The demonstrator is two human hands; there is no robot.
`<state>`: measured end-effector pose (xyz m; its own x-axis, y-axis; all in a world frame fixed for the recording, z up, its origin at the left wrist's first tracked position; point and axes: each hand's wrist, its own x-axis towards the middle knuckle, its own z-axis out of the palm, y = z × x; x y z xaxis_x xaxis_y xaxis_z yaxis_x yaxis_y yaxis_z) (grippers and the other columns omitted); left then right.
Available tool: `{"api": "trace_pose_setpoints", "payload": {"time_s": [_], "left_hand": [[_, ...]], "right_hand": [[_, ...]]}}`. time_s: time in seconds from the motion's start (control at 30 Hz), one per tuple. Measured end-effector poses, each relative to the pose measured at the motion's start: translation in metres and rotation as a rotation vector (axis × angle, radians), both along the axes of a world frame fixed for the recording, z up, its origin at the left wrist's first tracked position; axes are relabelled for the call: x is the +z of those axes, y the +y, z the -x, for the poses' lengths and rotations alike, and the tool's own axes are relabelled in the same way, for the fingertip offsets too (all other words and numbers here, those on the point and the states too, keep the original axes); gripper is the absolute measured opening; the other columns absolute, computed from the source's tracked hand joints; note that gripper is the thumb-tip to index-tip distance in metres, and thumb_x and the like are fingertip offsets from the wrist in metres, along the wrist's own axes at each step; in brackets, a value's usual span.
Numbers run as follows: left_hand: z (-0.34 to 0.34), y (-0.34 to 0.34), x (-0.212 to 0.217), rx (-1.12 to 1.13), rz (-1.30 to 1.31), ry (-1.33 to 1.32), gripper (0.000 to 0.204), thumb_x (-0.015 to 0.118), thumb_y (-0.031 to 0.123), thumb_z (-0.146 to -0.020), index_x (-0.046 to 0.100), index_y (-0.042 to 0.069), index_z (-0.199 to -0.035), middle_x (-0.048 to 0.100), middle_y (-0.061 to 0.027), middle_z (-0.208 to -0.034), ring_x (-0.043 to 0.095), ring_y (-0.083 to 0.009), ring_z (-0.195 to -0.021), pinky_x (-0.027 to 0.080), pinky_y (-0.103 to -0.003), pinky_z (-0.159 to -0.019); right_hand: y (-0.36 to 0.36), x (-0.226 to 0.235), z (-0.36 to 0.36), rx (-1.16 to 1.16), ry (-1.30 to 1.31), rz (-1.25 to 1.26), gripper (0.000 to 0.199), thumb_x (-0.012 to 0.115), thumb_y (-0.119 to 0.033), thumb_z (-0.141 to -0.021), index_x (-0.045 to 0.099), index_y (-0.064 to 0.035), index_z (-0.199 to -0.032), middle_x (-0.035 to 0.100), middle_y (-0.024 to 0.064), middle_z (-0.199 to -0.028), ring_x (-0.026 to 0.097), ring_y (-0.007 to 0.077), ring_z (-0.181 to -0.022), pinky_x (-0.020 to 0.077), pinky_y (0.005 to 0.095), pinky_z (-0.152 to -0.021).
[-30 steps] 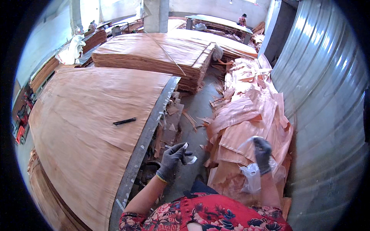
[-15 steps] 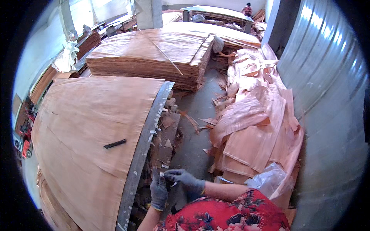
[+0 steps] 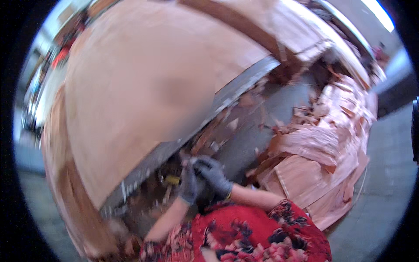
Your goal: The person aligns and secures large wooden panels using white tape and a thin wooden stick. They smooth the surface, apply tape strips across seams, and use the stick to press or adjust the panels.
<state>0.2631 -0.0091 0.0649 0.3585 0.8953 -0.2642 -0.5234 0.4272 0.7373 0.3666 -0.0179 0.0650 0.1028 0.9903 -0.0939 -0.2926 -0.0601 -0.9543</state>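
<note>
My left hand (image 3: 188, 182), in a grey glove, is raised in front of my body beside the table's edge. Against it, fingertips meeting, is my gloved right hand (image 3: 214, 174). Both have their fingers closed together; motion blur hides whatever small thing lies between them. Left of the hands spreads a large tan wood veneer sheet (image 3: 131, 65) on a table with a grey metal edge strip (image 3: 235, 85). A dark smeared patch (image 3: 174, 89) shows on the sheet.
Scraps of veneer (image 3: 218, 131) lie below the table edge. On the right is a heap of loose pinkish veneer sheets (image 3: 314, 174). Beyond the table stands a tall veneer stack (image 3: 222, 15). Another veneer pile (image 3: 72, 192) sits at the left, with a red object (image 3: 60, 57) farther off.
The view has swung to the left and tilted, so the table and heap appear rotated, and the picture is blurred. My hands remain together in front of me.
</note>
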Motion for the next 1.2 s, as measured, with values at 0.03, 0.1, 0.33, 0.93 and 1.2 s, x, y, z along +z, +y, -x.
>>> {"api": "trace_pose_setpoints", "payload": {"time_s": [0.03, 0.1, 0.33, 0.93, 1.2], "left_hand": [[0.003, -0.004, 0.000, 0.029, 0.033, -0.022, 0.060, 0.035, 0.050, -0.091, 0.029, 0.005, -0.130, 0.046, -0.0054, -0.118, 0.044, -0.0173, -0.108, 0.035, -0.032, -0.097], [0.022, -0.015, 0.002, 0.111, -0.030, 0.212, 0.071, 0.034, 0.048, -0.092, 0.007, 0.004, -0.141, 0.043, -0.0069, -0.123, 0.041, -0.0183, -0.111, 0.031, -0.031, -0.098], [0.116, -0.062, 0.045, 0.154, -0.232, 0.885, 0.060, 0.064, 0.028, -0.081, 0.038, 0.003, -0.128, 0.063, -0.0106, -0.094, 0.061, -0.0178, -0.080, 0.047, -0.029, -0.072], [0.137, -0.027, -0.031, -0.108, -0.237, 1.285, 0.023, 0.059, 0.029, -0.078, 0.066, 0.007, -0.080, 0.061, -0.0181, -0.074, 0.060, -0.0342, -0.072, 0.046, -0.041, -0.064], [0.136, 0.017, -0.078, -0.032, -0.071, 1.437, 0.023, 0.059, 0.026, -0.079, 0.066, 0.004, -0.083, 0.063, -0.0179, -0.078, 0.061, -0.0322, -0.075, 0.046, -0.039, -0.067]], "right_hand": [[-0.003, 0.001, 0.003, 0.032, 0.083, 0.122, 0.021, 0.058, -0.016, -0.086, 0.060, -0.0007, -0.100, 0.061, 0.0017, -0.094, 0.053, 0.0097, -0.086, 0.0440, 0.0246, -0.077], [-0.007, 0.008, 0.006, 0.079, 0.197, 0.209, 0.022, 0.058, -0.016, -0.086, 0.060, -0.0003, -0.102, 0.060, -0.0003, -0.094, 0.052, 0.0077, -0.085, 0.0427, 0.0227, -0.076], [-0.009, 0.029, 0.026, 0.653, -0.203, 0.240, 0.018, 0.055, -0.018, -0.085, 0.061, -0.0017, -0.092, 0.062, 0.0077, -0.077, 0.058, 0.0137, -0.066, 0.0463, 0.0269, -0.062], [0.055, 0.025, 0.010, 0.984, -1.192, 0.017, 0.023, 0.059, -0.015, -0.074, 0.061, -0.0089, -0.096, 0.059, 0.0171, -0.089, 0.056, 0.0322, -0.090, 0.0431, 0.0417, -0.079], [-0.037, -0.031, 0.055, 0.750, -1.572, -0.546, 0.041, 0.060, -0.019, -0.069, 0.055, -0.0096, -0.108, 0.051, 0.0122, -0.106, 0.051, 0.0301, -0.095, 0.0393, 0.0455, -0.077]]}}
